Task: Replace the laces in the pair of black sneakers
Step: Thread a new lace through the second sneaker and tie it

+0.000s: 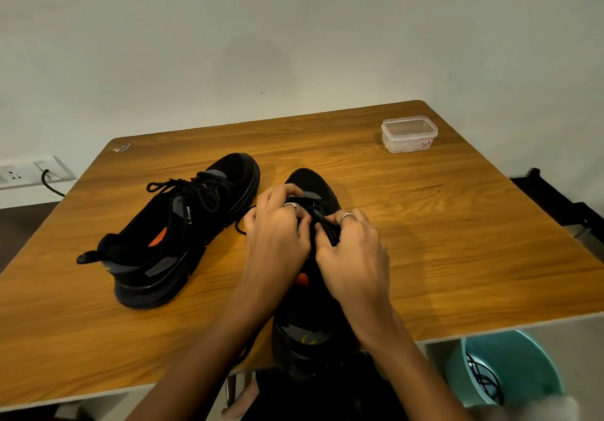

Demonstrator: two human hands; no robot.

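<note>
Evidently mid-lacing: both the left hand [277, 234] and right hand [354, 250] pinched the black lace [318, 221] over the near sneaker [310, 332] at the table's [457, 224] front edge, perhaps threading an eyelet. Next called for pulling the lace through evenly.

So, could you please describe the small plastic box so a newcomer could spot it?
On the wooden table, look to the far right corner. The clear rectangular plastic box sits there alone, well away from both black sneakers, with a small red label on its front.
</note>
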